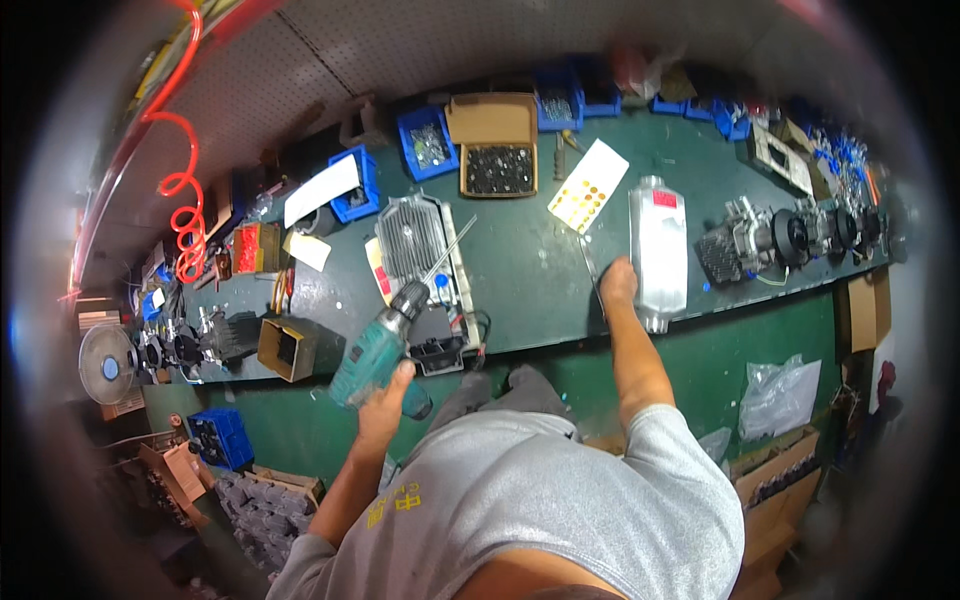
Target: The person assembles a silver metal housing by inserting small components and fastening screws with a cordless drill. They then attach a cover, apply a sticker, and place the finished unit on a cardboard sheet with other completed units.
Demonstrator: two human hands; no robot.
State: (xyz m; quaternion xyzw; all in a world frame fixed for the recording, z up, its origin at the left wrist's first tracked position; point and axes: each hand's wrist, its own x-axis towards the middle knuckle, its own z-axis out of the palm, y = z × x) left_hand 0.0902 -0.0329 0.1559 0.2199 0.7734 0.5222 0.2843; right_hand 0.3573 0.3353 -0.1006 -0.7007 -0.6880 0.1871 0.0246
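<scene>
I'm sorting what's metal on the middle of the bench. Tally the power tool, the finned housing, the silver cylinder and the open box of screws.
Green cordless drill, in the left hand: 1
Finned housing: 1
Silver cylinder, beside the right hand: 1
Cardboard box of screws: 1
Total: 4

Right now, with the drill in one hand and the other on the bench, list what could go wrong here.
1. The left hand holds the teal cordless drill alone, its nose close to the finned grey housing; a slip could scar the fins or the thin rod lying across them.
2. The right hand rests beside the silver cylinder, which lies near the bench's front edge; a nudge might roll it off.
</scene>
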